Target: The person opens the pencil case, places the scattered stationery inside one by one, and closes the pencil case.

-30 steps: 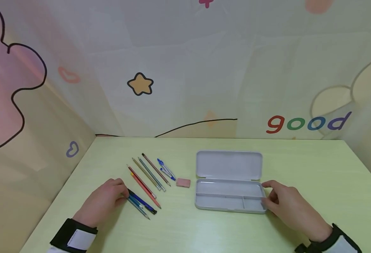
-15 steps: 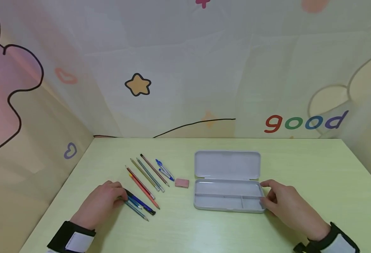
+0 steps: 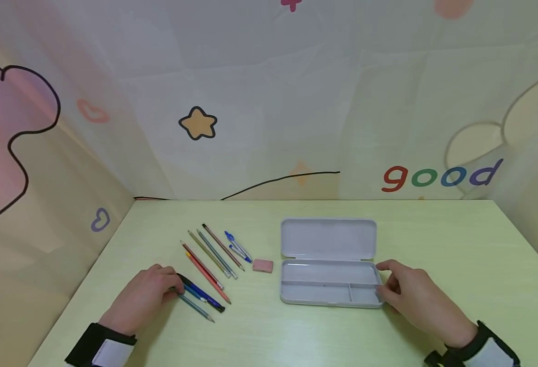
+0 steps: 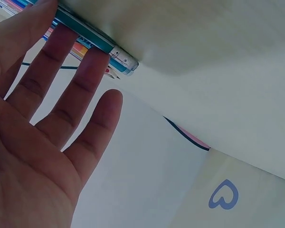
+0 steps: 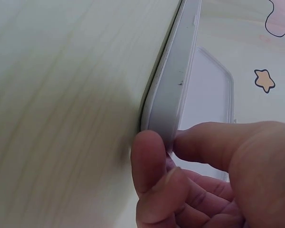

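My left hand (image 3: 147, 295) pinches the eraser end of a teal pencil (image 3: 196, 307) at the left of the desk. The left wrist view shows the pencil's white eraser end (image 4: 124, 58) sticking out past the fingertips. Just beside it lie a dark blue pen (image 3: 206, 296) and a blue one, their near ends partly hidden by the hand. On the right, my right hand (image 3: 417, 298) holds the right end of an open, pale grey pencil case (image 3: 314, 293) between thumb and fingers. Its lid (image 3: 328, 238) lies folded back, and the divided tray holds nothing.
Red and orange pencils (image 3: 206, 272), several other pencils (image 3: 215, 252) and blue-and-clear pens (image 3: 238, 247) lie slanted behind the left hand. A pink eraser (image 3: 262, 266) sits left of the case. A printed cloth (image 3: 250, 102) stands behind the desk.
The teal pencil has shifted slightly left and toward me with my left hand, widening its gap from the blue pens. My right hand stays on the case; the head view has drifted slightly.
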A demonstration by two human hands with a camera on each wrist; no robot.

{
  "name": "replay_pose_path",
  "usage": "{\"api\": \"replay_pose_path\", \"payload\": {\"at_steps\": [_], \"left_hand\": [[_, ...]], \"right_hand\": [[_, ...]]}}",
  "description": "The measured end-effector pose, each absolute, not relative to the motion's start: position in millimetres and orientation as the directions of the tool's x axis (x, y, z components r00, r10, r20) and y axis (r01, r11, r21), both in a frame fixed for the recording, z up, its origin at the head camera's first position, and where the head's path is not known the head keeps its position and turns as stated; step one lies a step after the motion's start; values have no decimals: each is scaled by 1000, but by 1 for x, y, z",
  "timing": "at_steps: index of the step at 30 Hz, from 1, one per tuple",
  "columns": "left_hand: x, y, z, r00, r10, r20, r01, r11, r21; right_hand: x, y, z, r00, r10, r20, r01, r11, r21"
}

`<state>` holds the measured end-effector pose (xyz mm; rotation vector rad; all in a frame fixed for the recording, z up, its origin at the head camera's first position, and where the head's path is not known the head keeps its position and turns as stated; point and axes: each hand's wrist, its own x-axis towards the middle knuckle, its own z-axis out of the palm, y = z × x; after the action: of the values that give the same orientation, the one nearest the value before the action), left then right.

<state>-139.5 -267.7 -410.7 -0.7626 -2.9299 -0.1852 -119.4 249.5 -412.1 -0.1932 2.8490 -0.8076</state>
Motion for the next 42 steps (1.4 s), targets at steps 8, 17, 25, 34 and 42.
{"api": "replay_pose_path", "payload": {"at_steps": [8,17,25,34,42], "left_hand": [[-137,-268,-403,-857,496,139,506,861,49],[-136,-262,-395,-833,514,206,533,844,50],[-141,-242,-385,-816,521,251,553,830,75],[-147,-220,-377,-789,532,308,581,808,93],[-150,-204,-371,-775,537,333,596,796,105]], "right_hand": [[-120,250,-412,-978,-177,-113,-91,842,-532],[-119,250,-411,-979,-174,-111,-89,842,-531],[-119,250,-411,-978,-171,-123,-80,840,-536],[-119,249,-411,-979,-176,-106,-94,842,-531],[-119,250,-411,-977,-178,-114,-91,841,-534]]}}
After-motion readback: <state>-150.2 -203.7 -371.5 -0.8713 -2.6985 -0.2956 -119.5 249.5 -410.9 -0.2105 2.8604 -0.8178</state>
